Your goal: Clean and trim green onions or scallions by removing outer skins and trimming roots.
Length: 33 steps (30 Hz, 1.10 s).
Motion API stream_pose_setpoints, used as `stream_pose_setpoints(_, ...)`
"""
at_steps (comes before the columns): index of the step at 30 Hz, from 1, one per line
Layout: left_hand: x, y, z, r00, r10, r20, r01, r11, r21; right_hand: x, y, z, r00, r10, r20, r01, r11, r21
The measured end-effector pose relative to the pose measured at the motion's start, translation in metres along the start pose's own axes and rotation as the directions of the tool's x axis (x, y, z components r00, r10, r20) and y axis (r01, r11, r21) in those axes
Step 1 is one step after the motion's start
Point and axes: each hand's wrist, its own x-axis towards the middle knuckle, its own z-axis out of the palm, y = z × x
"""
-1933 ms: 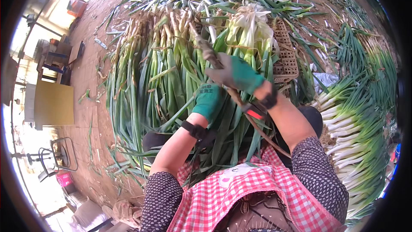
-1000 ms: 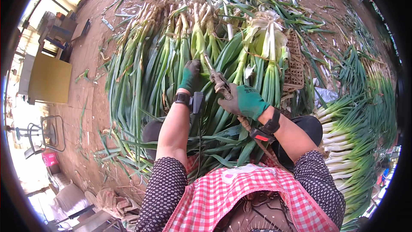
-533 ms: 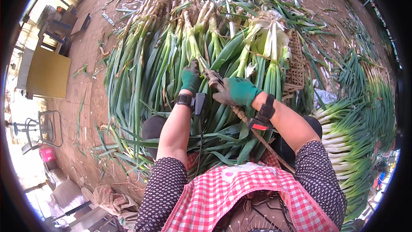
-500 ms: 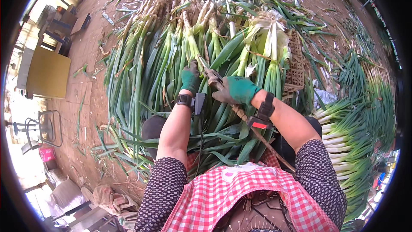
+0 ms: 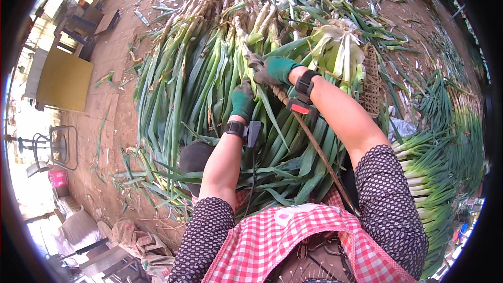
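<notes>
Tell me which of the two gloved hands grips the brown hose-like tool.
The right hand, higher in the picture, closed around the hose-like tool. The left hand is among the leek leaves instead.

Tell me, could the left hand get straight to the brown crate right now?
Probably not directly: the right forearm lies between the left hand and the brown crate, with leeks also in between.

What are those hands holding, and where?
The right hand grips a hose-like tool near its upper end; the left hand holds a green onion partway down its stalk.
</notes>
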Motion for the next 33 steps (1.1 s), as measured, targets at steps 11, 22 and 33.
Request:
stream_pose_setpoints(11,-0.017,-0.009,-0.002,0.936,0.344,-0.072,-0.338,0.938,0.082,0.054,-0.005,-0.016,0.996,-0.008,-0.084,0.009,1.000,0.002)
stream_pose_setpoints(22,-0.013,0.000,-0.003,0.950,0.312,-0.004,-0.312,0.949,0.050,0.028,0.010,-0.009,0.987,-0.157,0.027,0.159,0.973,-0.169)
stream_pose_setpoints(33,-0.007,0.015,-0.041,0.864,-0.097,0.494,0.497,0.325,-0.805,-0.103,0.030,0.027,0.983,-0.101,0.153,0.071,0.979,0.190)
